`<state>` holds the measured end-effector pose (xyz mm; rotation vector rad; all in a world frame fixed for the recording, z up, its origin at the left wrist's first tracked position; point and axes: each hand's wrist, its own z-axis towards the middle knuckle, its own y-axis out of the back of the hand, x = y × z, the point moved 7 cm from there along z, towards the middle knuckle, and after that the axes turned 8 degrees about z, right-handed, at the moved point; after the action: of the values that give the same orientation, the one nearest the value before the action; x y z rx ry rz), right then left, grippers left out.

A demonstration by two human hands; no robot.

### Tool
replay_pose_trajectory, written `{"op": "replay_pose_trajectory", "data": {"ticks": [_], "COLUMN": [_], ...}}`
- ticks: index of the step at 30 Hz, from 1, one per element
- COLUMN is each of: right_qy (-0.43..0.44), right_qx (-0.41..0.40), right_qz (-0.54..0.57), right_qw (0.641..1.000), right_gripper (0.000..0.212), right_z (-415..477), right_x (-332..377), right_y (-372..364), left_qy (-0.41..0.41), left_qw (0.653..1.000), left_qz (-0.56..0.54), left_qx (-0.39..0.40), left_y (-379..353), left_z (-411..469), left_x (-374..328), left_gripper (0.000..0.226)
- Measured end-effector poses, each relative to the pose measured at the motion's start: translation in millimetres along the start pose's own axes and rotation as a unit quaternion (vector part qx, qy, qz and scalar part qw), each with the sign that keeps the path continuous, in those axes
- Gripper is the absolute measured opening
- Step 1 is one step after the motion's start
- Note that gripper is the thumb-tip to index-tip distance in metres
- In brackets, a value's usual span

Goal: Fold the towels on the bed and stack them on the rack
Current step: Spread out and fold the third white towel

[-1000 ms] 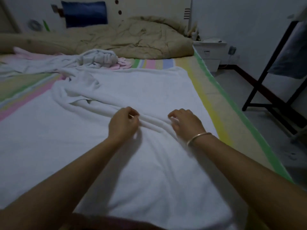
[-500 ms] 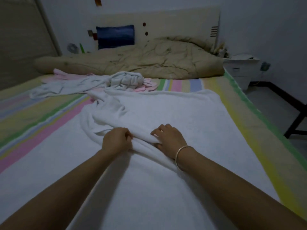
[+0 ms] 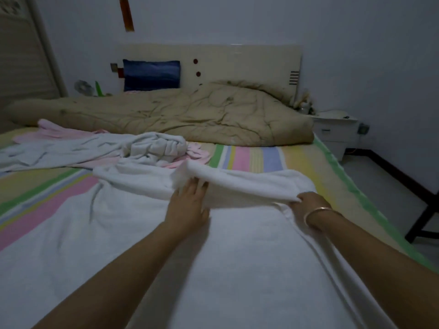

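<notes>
hands now wider apart, left hand (image 3: 187,206) flat-fingered on the white towel (image 3: 237,269), right hand (image 3: 310,205) pinching its lifted fold.

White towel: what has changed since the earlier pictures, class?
The bunched fold of the white towel was lifted and carried away from the person. The left hand opened flat against it; the right hand still pinches its edge. The grey towel heap and quilt unmoved.
</notes>
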<state>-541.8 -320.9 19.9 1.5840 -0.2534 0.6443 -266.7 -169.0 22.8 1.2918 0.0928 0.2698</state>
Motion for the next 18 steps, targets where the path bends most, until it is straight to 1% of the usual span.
{"op": "replay_pose_trajectory", "data": {"ticks": [2,3,4,5,6,7,8,9,10,11,12,13,14,17,18], "right_qy": [-0.071,-0.091,-0.089,-0.069,-0.028,0.038,0.122,0.194,0.249,0.283,0.303,0.310,0.314,0.280,0.253], "right_qx": [0.008,0.009,0.003,-0.017,-0.056,-0.108,-0.160,-0.191,-0.169,-0.114,-0.047,0.008,0.029,-0.024,-0.031], "right_qz": [-0.043,-0.050,-0.053,-0.057,-0.068,-0.069,-0.052,-0.005,0.049,0.083,0.085,0.052,0.015,-0.123,-0.182], "right_qw": [0.996,0.995,0.995,0.996,0.996,0.991,0.978,0.962,0.952,0.949,0.948,0.949,0.949,0.952,0.950], "right_gripper": [0.047,0.052,0.057,0.060,0.057,0.051,0.044,0.038,0.036,0.039,0.045,0.050,0.052,0.054,0.051], "right_z": [15,21,24,26,29,26,19,12,4,3,5,7,14,55,75], "right_x": [-43,-58,-62,-58,-48,-31,-9,11,29,42,52,60,62,53,44], "right_y": [2,1,0,0,4,6,7,4,-6,-24,-46,-67,-83,-92,-93], "left_qy": [0.003,0.001,0.000,-0.002,-0.004,-0.004,-0.001,0.003,0.009,0.012,0.011,0.007,0.002,0.023,0.036], "left_qw": [1.000,0.999,0.998,0.997,0.996,0.995,0.994,0.994,0.995,0.997,0.997,0.998,0.998,0.999,0.997], "left_qz": [-0.026,-0.047,-0.060,-0.065,-0.066,-0.061,-0.058,-0.055,-0.049,-0.044,-0.043,-0.041,-0.039,-0.037,-0.047], "left_qx": [0.009,0.013,0.021,0.036,0.054,0.074,0.091,0.093,0.085,0.068,0.056,0.051,0.046,-0.005,-0.039], "left_y": [-11,-20,-29,-39,-54,-66,-78,-90,-97,-102,-106,-109,-112,-105,-103], "left_z": [35,52,62,67,75,75,74,75,75,78,81,84,88,98,103], "left_x": [-28,-44,-56,-68,-82,-91,-97,-102,-103,-103,-103,-102,-101,-97,-96], "left_gripper": [0.075,0.073,0.071,0.070,0.070,0.070,0.068,0.066,0.065,0.064,0.064,0.064,0.063,0.074,0.071]}}
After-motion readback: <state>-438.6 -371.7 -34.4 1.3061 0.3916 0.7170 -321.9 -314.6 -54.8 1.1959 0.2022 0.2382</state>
